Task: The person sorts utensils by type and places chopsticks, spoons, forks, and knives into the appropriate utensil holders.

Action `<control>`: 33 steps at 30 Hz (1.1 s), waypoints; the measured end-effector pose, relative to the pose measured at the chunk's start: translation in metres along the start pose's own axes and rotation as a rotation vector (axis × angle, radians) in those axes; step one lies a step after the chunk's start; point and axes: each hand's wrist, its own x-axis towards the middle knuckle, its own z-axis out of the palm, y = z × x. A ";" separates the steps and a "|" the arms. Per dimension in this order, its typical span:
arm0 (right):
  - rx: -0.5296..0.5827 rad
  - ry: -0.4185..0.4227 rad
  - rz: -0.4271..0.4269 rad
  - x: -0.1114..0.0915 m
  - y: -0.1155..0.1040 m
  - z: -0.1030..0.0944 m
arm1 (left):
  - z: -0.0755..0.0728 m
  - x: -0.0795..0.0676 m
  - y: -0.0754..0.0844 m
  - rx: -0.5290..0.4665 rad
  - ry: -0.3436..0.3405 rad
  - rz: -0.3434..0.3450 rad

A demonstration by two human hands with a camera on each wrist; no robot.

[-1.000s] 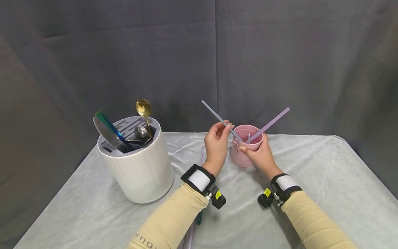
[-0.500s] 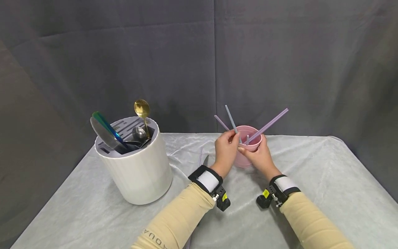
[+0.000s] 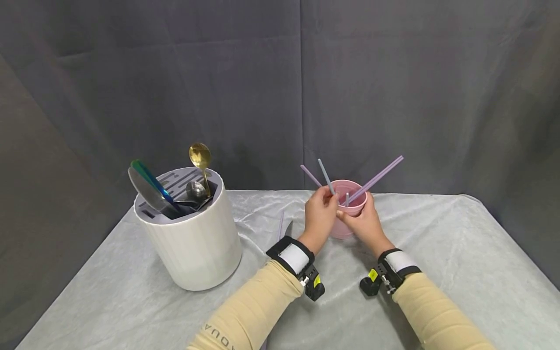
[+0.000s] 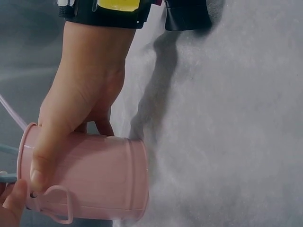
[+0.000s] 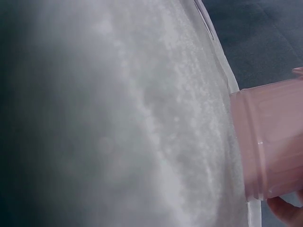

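My right hand (image 3: 365, 223) grips the side of a pink bucket (image 3: 345, 227), its thumb just under the rim. With fingertips at the bucket's left rim, my left hand (image 3: 321, 211) pinches a blue-grey straw (image 3: 325, 176). A lilac straw (image 3: 310, 175) sticks up behind the left hand; whether that hand also holds it is hidden. Lilac straws (image 3: 376, 180) lean out over the bucket's right rim, and a short grey straw end (image 3: 347, 199) stands inside. The left wrist view shows the bucket's small loop (image 4: 64, 203) near my left fingertips.
At left stands a white utensil holder (image 3: 197, 257) with a golden spoon (image 3: 200, 158), a steel spoon and other utensils. Beside my left wrist lie another lilac straw (image 3: 281, 226) and a blade tip (image 3: 289, 228). Dark cloth (image 3: 393, 87) hangs behind the table (image 3: 459, 253).
My left hand has moved right to the bucket, and its blue-grey straw has swung more upright and lower. The lilac straw behind that hand has come into view. The right hand keeps its grip.
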 end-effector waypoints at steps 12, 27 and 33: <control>0.015 -0.030 0.024 -0.011 0.006 0.011 | -0.007 -0.012 -0.007 0.031 0.003 -0.037; 0.039 -0.007 -0.009 -0.001 -0.004 0.004 | -0.097 -0.023 -0.009 0.337 -0.257 -0.206; 0.039 -0.008 0.005 0.000 0.000 0.001 | -0.126 -0.043 -0.012 0.698 -0.431 -0.393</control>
